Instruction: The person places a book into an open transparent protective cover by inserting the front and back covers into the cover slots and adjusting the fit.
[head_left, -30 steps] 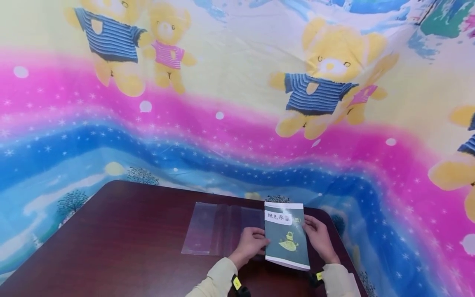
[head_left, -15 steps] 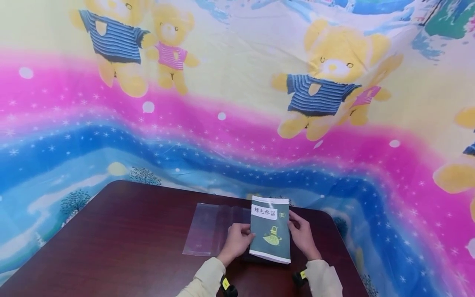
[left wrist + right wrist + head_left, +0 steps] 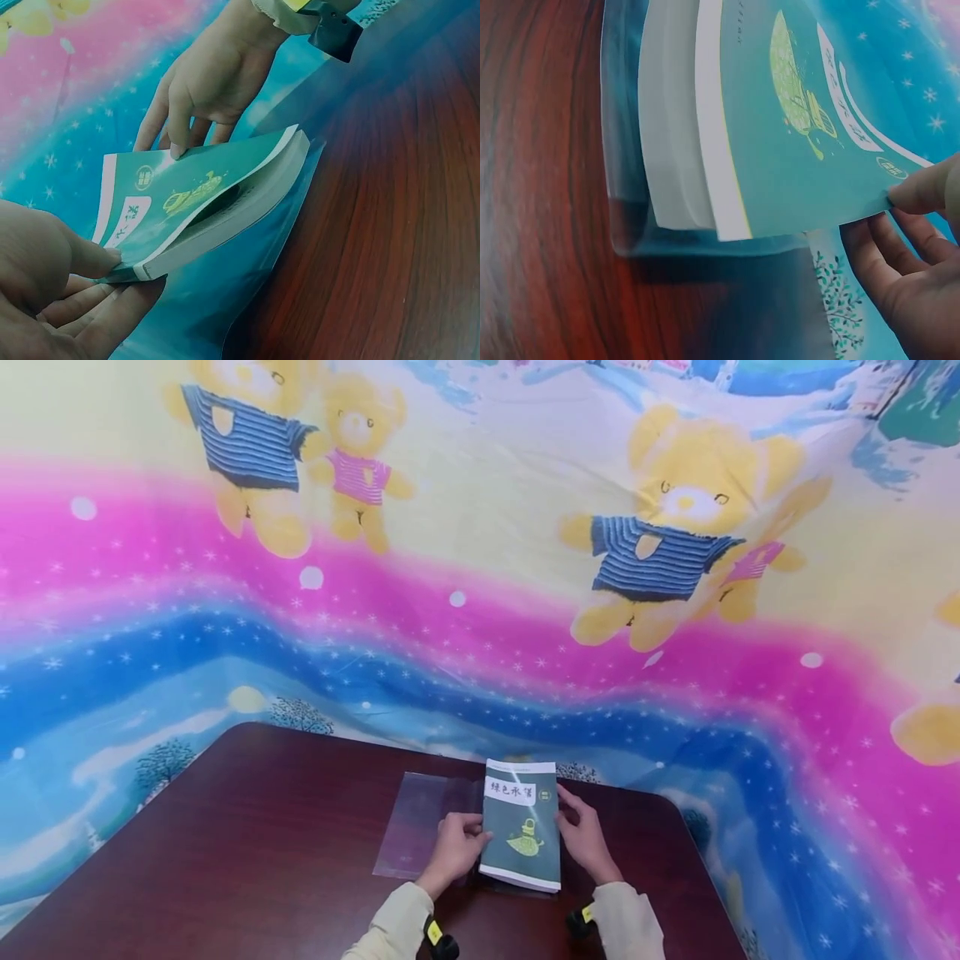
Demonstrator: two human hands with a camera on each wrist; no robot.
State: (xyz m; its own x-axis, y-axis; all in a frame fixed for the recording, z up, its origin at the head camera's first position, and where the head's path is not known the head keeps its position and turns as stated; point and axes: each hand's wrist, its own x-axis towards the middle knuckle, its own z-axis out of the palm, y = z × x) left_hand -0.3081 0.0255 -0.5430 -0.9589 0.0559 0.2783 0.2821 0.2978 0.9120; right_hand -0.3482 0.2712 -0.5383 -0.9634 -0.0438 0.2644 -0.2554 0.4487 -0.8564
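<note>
A green paperback book (image 3: 521,852) with a white title label and a yellow-green drawing is held face up between both hands. My left hand (image 3: 453,847) pinches its spine side, thumb on the front and fingers beneath, as the left wrist view shows. At the opposite edge, my right hand (image 3: 587,839) holds the book with the thumb (image 3: 922,187) on the front cover and the other fingers below. Under the book lies a clear plastic book cover (image 3: 412,827), spread open; its left part shows beside my left hand. The page block (image 3: 232,236) gapes slightly from the front cover at the bottom.
The dark reddish-brown wooden table (image 3: 262,843) extends far to the left, with its right edge near my right hand. A bear-printed cloth (image 3: 465,635) hangs behind the table and along its sides.
Both hands have carried the book to the left, from beside the clear cover's right part to over it. The grip looks the same, and the clear cover's left part stays put.
</note>
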